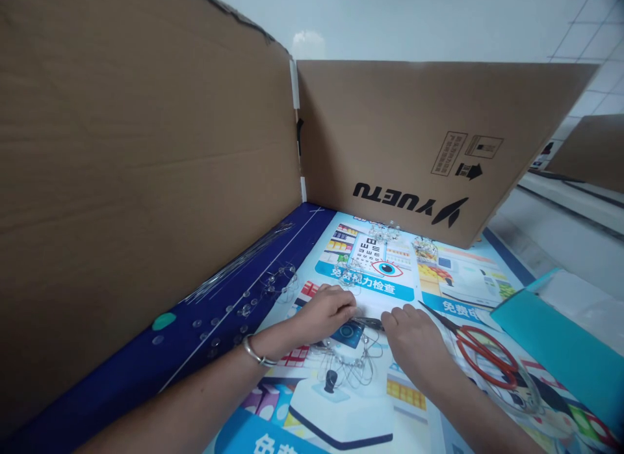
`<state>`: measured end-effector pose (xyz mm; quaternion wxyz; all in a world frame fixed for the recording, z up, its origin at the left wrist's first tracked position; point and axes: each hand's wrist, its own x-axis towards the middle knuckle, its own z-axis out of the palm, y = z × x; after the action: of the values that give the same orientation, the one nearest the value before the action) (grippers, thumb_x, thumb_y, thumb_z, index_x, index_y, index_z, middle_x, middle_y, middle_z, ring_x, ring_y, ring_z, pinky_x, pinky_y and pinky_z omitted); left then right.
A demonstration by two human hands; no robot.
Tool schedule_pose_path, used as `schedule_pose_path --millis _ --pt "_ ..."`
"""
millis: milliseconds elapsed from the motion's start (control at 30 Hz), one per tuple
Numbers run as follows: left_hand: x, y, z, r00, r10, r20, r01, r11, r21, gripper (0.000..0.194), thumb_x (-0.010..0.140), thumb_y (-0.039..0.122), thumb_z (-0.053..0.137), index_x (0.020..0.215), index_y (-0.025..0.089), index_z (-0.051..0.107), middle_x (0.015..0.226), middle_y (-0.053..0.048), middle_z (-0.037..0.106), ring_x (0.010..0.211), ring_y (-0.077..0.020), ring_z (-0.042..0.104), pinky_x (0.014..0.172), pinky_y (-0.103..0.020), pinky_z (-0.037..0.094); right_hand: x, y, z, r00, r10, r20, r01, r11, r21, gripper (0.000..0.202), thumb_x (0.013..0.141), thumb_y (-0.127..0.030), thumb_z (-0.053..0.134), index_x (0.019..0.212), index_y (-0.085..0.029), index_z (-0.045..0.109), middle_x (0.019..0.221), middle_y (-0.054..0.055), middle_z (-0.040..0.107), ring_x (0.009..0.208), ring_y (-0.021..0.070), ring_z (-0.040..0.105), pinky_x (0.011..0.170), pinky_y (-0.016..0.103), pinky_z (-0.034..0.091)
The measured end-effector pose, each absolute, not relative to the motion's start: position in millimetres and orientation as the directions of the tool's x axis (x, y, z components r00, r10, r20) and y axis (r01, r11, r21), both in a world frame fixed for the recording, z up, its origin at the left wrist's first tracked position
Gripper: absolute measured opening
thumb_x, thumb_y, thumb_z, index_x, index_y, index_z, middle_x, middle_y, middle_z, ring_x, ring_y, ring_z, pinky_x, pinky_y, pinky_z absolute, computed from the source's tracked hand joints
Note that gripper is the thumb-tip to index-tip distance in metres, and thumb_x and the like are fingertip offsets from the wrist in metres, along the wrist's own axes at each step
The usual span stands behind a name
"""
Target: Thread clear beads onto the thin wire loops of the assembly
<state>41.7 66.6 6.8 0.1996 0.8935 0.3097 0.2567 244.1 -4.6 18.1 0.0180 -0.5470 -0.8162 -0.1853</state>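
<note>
My left hand [325,312], with a silver bangle on its wrist, is closed with its fingers pinched near the edge of a wire-and-bead piece [361,361]. This piece is a loop of thin wire strung with clear beads, with loose wire ends curling out below the hand. My right hand [414,340] is closed around a small dark metal tool that looks like pliers [369,322]. Its narrow jaws point left and meet the left fingertips. What the jaws grip is hidden. Just right of that hand lie scissors [487,356] with orange-red handles.
Cardboard panels stand at the left [146,148] and back [390,129]. Cut wires [238,262], loose clear beads [214,322] and a green piece [164,321] lie along the left panel. More wire-bead pieces [385,233] sit at the back. A teal folder [560,350] lies right.
</note>
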Motion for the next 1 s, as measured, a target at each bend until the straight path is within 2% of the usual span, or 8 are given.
schedule_pose_path --millis 200,433,533,700,867,1000 --pt "38.5 68.7 9.7 0.723 0.602 0.34 0.355 -0.745 0.565 0.013 0.085 0.016 0.047 0.089 0.02 0.059 0.084 0.001 0.063 0.082 -0.0132 0.054 0.08 -0.026 0.037 246.2 -3.0 13.5 -0.363 0.899 0.246 0.92 0.303 0.25 0.013 0.079 -0.009 0.047 0.076 -0.02 0.054 0.07 0.003 0.055 0.071 0.0182 0.044 0.062 0.031 0.022" --pt "39.4 70.4 7.0 0.745 0.56 0.362 0.291 -0.762 0.578 0.006 0.082 0.021 0.055 0.083 0.018 0.06 0.08 0.0 0.063 0.082 -0.014 0.055 0.08 -0.026 0.038 244.5 -3.1 13.6 -0.384 0.886 0.259 0.909 0.314 0.274 0.012 0.076 -0.007 0.051 0.078 -0.019 0.054 0.072 0.003 0.054 0.072 0.0185 0.043 0.063 0.031 0.022" --pt "40.8 70.4 5.8 0.737 0.563 0.375 0.297 -0.768 0.567 0.008 0.083 0.022 0.055 0.078 0.017 0.06 0.077 0.0 0.062 0.079 -0.0138 0.054 0.077 -0.026 0.038 243.8 -3.2 14.3 -0.386 0.884 0.265 0.91 0.316 0.27 0.013 0.076 -0.007 0.051 0.078 -0.019 0.054 0.073 0.003 0.054 0.073 0.0188 0.043 0.064 0.032 0.022" --pt "41.2 69.0 7.5 0.717 0.603 0.349 0.35 -0.745 0.568 0.011 0.085 0.019 0.05 0.076 0.016 0.057 0.074 0.001 0.059 0.074 -0.0122 0.053 0.073 -0.024 0.038 247.6 -3.4 17.6 -0.373 0.884 0.281 0.921 0.316 0.23 0.008 0.079 -0.015 0.051 0.082 -0.019 0.057 0.074 0.004 0.054 0.077 0.0199 0.043 0.068 0.032 0.025" --pt "39.5 67.5 9.7 0.702 0.626 0.339 0.371 -0.728 0.577 0.009 0.085 0.017 0.046 0.078 0.017 0.053 0.075 0.002 0.057 0.073 -0.0115 0.052 0.071 -0.022 0.038 252.1 -6.6 19.4 -0.385 0.843 0.376 0.921 0.324 0.217 0.016 0.082 -0.02 0.049 0.094 -0.017 0.059 0.079 0.006 0.055 0.082 0.0205 0.043 0.073 0.033 0.027" --pt "38.9 66.9 10.0 0.695 0.637 0.334 0.378 -0.719 0.584 0.01 0.085 0.018 0.045 0.077 0.017 0.051 0.073 0.003 0.055 0.071 -0.0111 0.05 0.069 -0.022 0.037 251.4 -8.4 16.6 -0.465 0.806 0.367 0.882 0.386 0.271 0.019 0.084 -0.018 0.046 0.099 -0.019 0.058 0.08 0.005 0.054 0.08 0.0195 0.043 0.071 0.034 0.027"
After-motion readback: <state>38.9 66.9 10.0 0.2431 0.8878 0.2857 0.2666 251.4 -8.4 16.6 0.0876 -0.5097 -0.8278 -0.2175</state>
